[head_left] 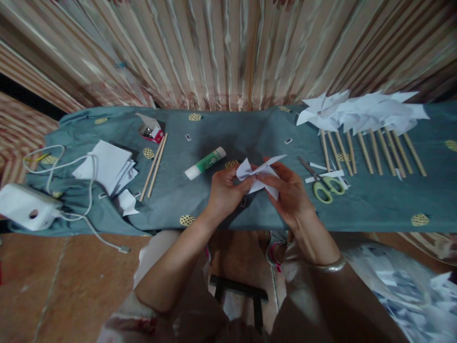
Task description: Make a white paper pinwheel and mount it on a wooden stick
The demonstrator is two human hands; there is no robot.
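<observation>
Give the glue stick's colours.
The glue stick has a mostly green middle and whitish ends, shown best in the head view, the only one.

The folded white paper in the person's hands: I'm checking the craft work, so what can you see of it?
The folded white paper looks thin and matte, with several pointed flaps spreading outward, rather like a pinwheel. One long flap points up and to the right. A small dark spot shows near its middle, too small to identify. The left hand and right hand grip it from either side, over the patterned cloth, partly covering it.
</observation>
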